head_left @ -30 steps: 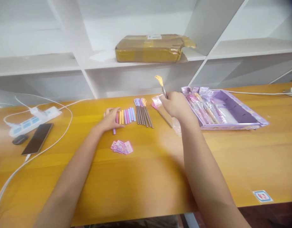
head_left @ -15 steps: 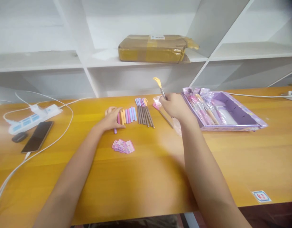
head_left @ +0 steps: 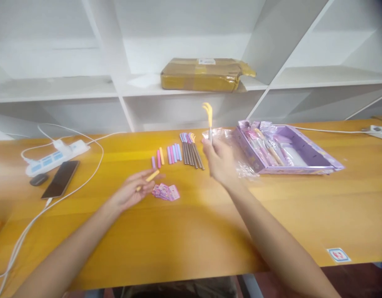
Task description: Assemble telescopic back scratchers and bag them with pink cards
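My left hand (head_left: 133, 191) is closed on a yellow handle sleeve (head_left: 152, 176), held slightly above the table. In my right hand (head_left: 220, 159) a back scratcher (head_left: 208, 116) stands upright, its yellow claw-shaped head up and its metal rod in my fingers. Beyond my left hand lie a few loose sleeves in purple, pink and yellow (head_left: 161, 155), and a row of pink, purple and blue sleeves (head_left: 174, 153). Several metal-rod back scratchers (head_left: 191, 153) with coloured heads lie side by side between my hands. Small pink cards (head_left: 166, 192) are fanned out near my left fingertips.
A purple box (head_left: 305, 145) with wrapped back scratchers stands at the right, clear plastic wrapping (head_left: 245, 167) beside it. At the left are a power strip (head_left: 58, 157), a phone (head_left: 61, 179) and white cables. A taped carton (head_left: 200, 76) sits on the shelf behind.
My left hand has lifted a yellow sleeve from the row and drawn it toward me, leaving a gap. My right hand has tilted the back scratcher more upright and moved slightly nearer me.
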`<action>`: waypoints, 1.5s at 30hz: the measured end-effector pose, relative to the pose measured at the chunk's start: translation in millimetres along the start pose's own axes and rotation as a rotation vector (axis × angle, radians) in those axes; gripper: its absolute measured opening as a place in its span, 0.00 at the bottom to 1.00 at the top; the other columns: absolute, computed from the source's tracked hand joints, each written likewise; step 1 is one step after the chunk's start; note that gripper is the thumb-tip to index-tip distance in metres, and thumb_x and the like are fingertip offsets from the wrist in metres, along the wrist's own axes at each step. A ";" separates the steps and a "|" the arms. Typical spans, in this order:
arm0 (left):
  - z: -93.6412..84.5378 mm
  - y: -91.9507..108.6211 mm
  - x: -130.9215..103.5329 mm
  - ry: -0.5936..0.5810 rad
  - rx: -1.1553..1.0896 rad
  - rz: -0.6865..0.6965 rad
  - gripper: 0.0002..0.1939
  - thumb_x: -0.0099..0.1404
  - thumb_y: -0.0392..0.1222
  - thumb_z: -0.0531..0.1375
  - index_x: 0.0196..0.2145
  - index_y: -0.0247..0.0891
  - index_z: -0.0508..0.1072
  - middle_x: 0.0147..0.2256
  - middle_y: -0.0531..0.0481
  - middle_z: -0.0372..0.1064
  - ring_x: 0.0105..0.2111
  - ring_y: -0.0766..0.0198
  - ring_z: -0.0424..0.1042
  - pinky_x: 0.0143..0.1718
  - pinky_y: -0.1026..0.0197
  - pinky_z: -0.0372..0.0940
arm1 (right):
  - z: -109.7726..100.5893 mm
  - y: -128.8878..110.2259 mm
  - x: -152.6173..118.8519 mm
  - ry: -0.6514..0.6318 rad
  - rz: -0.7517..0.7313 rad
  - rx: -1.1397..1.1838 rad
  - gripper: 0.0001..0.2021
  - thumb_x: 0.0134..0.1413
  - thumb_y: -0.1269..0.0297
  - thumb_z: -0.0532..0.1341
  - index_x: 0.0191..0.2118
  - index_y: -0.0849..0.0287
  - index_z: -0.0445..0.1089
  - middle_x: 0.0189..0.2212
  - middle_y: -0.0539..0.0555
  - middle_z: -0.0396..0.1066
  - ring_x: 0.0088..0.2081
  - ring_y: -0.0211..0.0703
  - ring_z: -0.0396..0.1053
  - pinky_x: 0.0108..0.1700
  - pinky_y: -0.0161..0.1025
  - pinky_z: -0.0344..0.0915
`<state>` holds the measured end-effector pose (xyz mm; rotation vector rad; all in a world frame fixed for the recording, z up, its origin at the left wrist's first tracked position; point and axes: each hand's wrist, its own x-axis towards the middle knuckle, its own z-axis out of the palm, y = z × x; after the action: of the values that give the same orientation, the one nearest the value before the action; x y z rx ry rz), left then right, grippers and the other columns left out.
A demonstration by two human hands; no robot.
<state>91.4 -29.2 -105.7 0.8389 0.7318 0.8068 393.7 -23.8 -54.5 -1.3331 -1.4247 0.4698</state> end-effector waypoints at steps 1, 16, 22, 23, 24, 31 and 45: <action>-2.5 -14.4 -6.0 0.002 0.015 -0.032 0.23 0.65 0.35 0.68 0.58 0.32 0.75 0.52 0.31 0.75 0.24 0.75 0.53 0.25 0.66 0.55 | 10.9 4.0 -13.4 -0.023 0.044 0.112 0.25 0.71 0.44 0.56 0.27 0.55 0.56 0.23 0.47 0.56 0.27 0.37 0.54 0.29 0.36 0.50; -6.2 -45.4 -44.6 -0.057 0.845 0.134 0.26 0.75 0.64 0.53 0.42 0.38 0.76 0.25 0.57 0.52 0.25 0.66 0.51 0.29 0.62 0.49 | 53.5 51.0 -85.7 -0.188 0.545 0.912 0.19 0.57 0.45 0.69 0.33 0.57 0.70 0.19 0.44 0.55 0.21 0.33 0.54 0.26 0.33 0.54; -14.6 -44.8 -41.2 -0.068 0.947 0.163 0.24 0.77 0.60 0.53 0.43 0.38 0.78 0.30 0.55 0.64 0.30 0.65 0.60 0.34 0.63 0.54 | 53.3 43.3 -94.8 -0.343 0.474 0.919 0.21 0.64 0.42 0.63 0.34 0.58 0.73 0.18 0.46 0.62 0.20 0.33 0.55 0.25 0.34 0.52; -15.8 -46.4 -40.1 -0.072 0.943 0.156 0.24 0.77 0.60 0.53 0.43 0.38 0.78 0.31 0.54 0.65 0.31 0.64 0.62 0.35 0.63 0.55 | 54.2 42.7 -96.0 -0.355 0.475 0.909 0.21 0.64 0.43 0.63 0.34 0.58 0.73 0.19 0.46 0.64 0.20 0.33 0.55 0.25 0.34 0.52; -16.6 -48.2 -39.2 -0.076 0.934 0.151 0.24 0.77 0.60 0.53 0.43 0.38 0.78 0.31 0.54 0.67 0.31 0.64 0.63 0.36 0.63 0.57 | 55.0 42.4 -97.0 -0.362 0.474 0.902 0.20 0.63 0.44 0.64 0.35 0.58 0.73 0.20 0.47 0.66 0.20 0.33 0.56 0.25 0.34 0.52; -15.6 -56.1 -39.4 -0.103 0.846 0.145 0.24 0.77 0.60 0.54 0.45 0.38 0.80 0.40 0.50 0.77 0.39 0.60 0.74 0.44 0.61 0.66 | 55.4 44.5 -100.9 -0.377 0.430 0.814 0.18 0.65 0.46 0.63 0.36 0.57 0.73 0.23 0.49 0.70 0.21 0.34 0.59 0.27 0.35 0.54; -16.0 -62.1 -46.3 -0.035 1.306 0.456 0.19 0.79 0.50 0.54 0.62 0.48 0.75 0.56 0.48 0.79 0.54 0.56 0.79 0.59 0.54 0.71 | 47.3 45.7 -95.7 -0.556 0.394 0.752 0.21 0.64 0.41 0.64 0.38 0.57 0.74 0.24 0.48 0.66 0.25 0.37 0.61 0.31 0.37 0.60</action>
<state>75.0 -88.7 -155.2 2.2438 1.0415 0.6397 354.1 -77.6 -149.6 -0.8722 -1.1968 1.5615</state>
